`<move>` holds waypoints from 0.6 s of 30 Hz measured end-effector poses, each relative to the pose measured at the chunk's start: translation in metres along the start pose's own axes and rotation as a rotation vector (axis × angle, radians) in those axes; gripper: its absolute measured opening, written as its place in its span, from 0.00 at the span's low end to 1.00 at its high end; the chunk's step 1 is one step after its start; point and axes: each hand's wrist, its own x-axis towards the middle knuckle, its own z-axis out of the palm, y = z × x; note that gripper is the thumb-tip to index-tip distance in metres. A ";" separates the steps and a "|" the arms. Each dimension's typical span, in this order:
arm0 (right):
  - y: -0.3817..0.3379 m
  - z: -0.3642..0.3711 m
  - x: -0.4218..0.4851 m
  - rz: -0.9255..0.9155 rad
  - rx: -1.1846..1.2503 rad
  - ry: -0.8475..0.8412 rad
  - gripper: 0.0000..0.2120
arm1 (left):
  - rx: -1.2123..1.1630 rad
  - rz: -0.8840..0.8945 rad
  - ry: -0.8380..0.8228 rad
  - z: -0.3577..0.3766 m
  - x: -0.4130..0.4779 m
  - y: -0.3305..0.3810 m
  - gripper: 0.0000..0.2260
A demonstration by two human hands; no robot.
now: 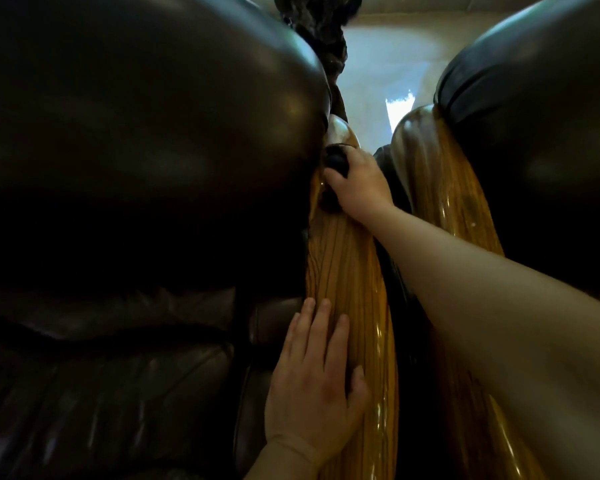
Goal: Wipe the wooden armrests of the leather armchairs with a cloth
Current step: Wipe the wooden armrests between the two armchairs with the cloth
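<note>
A glossy, grained wooden armrest (352,271) runs up the middle, belonging to the dark leather armchair (136,150) on the left. My right hand (357,183) reaches to its far end, shut on a dark cloth (336,162) pressed against the wood beside the leather cushion. My left hand (317,379) lies flat on the near part of the same armrest, fingers spread, holding nothing. A second wooden armrest (447,199) of the right-hand leather armchair (534,109) runs parallel; my right forearm partly covers it.
A narrow dark gap (395,271) separates the two armrests. Pale shiny floor (378,74) shows beyond the chairs. A dark, ornate carved object (326,36) stands at the top centre behind the left chair.
</note>
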 end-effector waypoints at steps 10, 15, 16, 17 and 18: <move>0.008 -0.003 -0.069 -0.238 -0.325 0.002 0.29 | 0.024 -0.005 -0.014 0.000 0.000 0.000 0.26; -0.009 0.003 -0.065 -0.487 -0.363 -0.131 0.19 | -0.013 -0.012 0.013 -0.003 -0.002 0.002 0.25; 0.001 0.002 -0.089 -0.622 -0.344 -0.172 0.17 | -0.019 -0.009 0.024 -0.004 -0.001 0.002 0.25; 0.010 -0.003 -0.110 -0.719 -0.318 -0.223 0.17 | -0.019 -0.009 0.035 -0.005 0.000 0.002 0.25; 0.017 -0.008 -0.119 -0.764 -0.315 -0.268 0.17 | -0.022 -0.007 0.042 -0.006 0.001 0.002 0.25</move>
